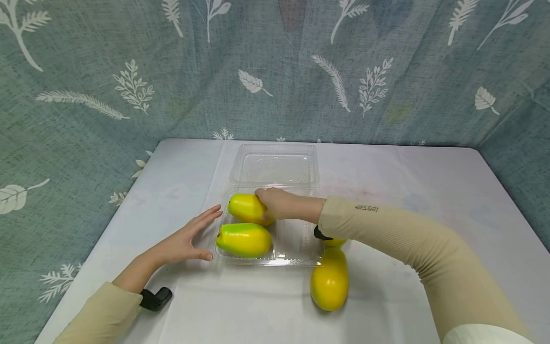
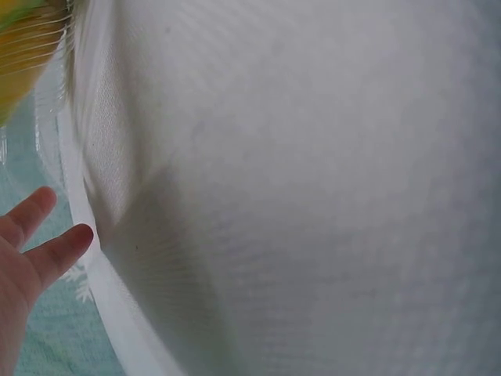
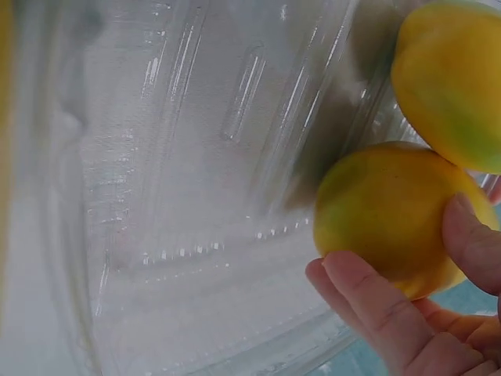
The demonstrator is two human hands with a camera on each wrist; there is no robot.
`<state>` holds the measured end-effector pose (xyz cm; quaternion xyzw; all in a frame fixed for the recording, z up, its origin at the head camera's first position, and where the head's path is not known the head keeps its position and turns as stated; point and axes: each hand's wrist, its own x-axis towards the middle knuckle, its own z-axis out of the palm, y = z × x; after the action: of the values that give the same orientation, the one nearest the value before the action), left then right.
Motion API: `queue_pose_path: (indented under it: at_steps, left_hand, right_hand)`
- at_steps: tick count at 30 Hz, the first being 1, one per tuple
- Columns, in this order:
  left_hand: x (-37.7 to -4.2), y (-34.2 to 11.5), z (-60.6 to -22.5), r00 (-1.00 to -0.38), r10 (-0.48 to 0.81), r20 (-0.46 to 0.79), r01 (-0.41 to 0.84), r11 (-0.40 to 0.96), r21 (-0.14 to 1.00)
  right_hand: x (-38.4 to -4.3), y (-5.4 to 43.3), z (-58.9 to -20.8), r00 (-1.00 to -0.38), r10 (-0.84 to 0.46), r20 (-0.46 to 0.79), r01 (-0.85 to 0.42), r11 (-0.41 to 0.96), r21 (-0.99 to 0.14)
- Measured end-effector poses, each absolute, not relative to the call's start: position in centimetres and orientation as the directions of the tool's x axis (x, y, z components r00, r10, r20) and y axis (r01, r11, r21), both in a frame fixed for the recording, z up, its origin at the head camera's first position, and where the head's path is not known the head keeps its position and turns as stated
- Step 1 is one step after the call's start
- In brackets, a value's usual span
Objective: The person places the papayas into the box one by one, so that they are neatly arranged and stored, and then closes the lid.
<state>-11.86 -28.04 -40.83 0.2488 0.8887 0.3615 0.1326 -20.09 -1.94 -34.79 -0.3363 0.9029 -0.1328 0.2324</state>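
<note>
A clear plastic clamshell box [image 1: 294,241] sits on the table with its lid [image 1: 275,167] folded back. In its left half lie two yellow-green papayas side by side. My right hand [image 1: 277,203] grips the right end of the far papaya [image 1: 245,208]; in the right wrist view, thumb and fingers curve around that papaya [image 3: 383,211]. The near papaya [image 1: 245,240] rests alongside. Just left of the box, my left hand [image 1: 186,241] hovers with fingers spread, holding nothing. The left wrist view shows only some of its fingers [image 2: 59,254].
Right of the box, a yellow papaya [image 1: 329,282] lies on the white-covered table [image 1: 240,306]. Another papaya [image 1: 335,242] behind it is mostly hidden by my right sleeve [image 1: 386,229]. A leaf-patterned curtain [image 1: 275,105] hangs along the far edge.
</note>
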Motion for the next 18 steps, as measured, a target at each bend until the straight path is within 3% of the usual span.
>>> queue_pose_path:
  at_steps: [18]
  left_hand:
    - [-11.94, -28.05, -40.88, -0.841, 0.537, -0.061, 0.342, 0.616, 0.710]
  right_hand:
    - [-20.20, -1.71, -34.81, -0.657, -0.695, -0.292, -0.532, 0.702, -0.473]
